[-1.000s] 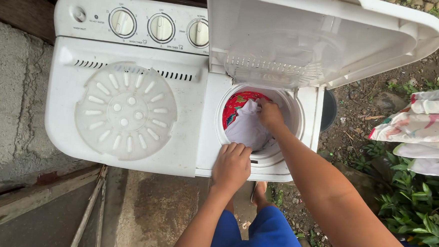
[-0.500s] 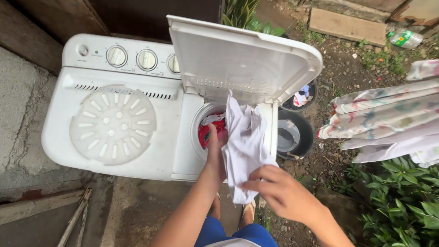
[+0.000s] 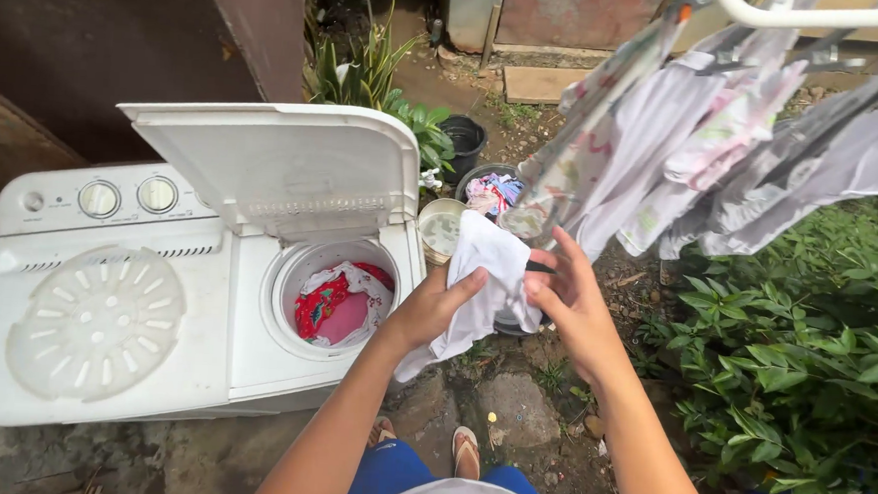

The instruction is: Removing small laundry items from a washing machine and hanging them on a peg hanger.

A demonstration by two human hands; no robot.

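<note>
Left hand: my left hand [image 3: 434,307] is closed on the white cloth [image 3: 479,279], fingers curled over its left edge and thumb tucked behind, so I have a firm pinch on the fabric.

Right hand: my right hand [image 3: 569,296] sits at 3 o'clock of the cloth, fingers spread and only half curled, touching its right edge; whether I truly clamp it there I cannot tell, since the fabric hides my thumb.

White cloth: it hangs between my two hands, bunched at the top and trailing down toward 7 o'clock below my left wrist, lifted clear of the machine.

Washing machine: the white twin-tub washing machine [image 3: 113,360] stands at 9 o'clock of my hands, its perforated wash-tub cover [image 3: 95,321] flat at the left and two round dials [image 3: 127,197] on the back panel.

Spinner lid: the white lid [image 3: 283,164] is tipped up and open, at 10 o'clock from my left hand.

Spinner tub: the round spinner tub [image 3: 298,270] lies just beside my left forearm at 9 o'clock, with red and pink laundry [image 3: 336,307] inside.

Buckets: a pale bucket [image 3: 438,229] and a basin of coloured clothes [image 3: 492,192] sit at 12 o'clock, behind the cloth.

Hanging laundry: pale garments [image 3: 724,152] hang from a white drying rack [image 3: 822,15] at 1 to 2 o'clock.

Ground: green plants [image 3: 814,357] at 3 o'clock; my sandalled feet [image 3: 463,449] at 6 o'clock.
</note>
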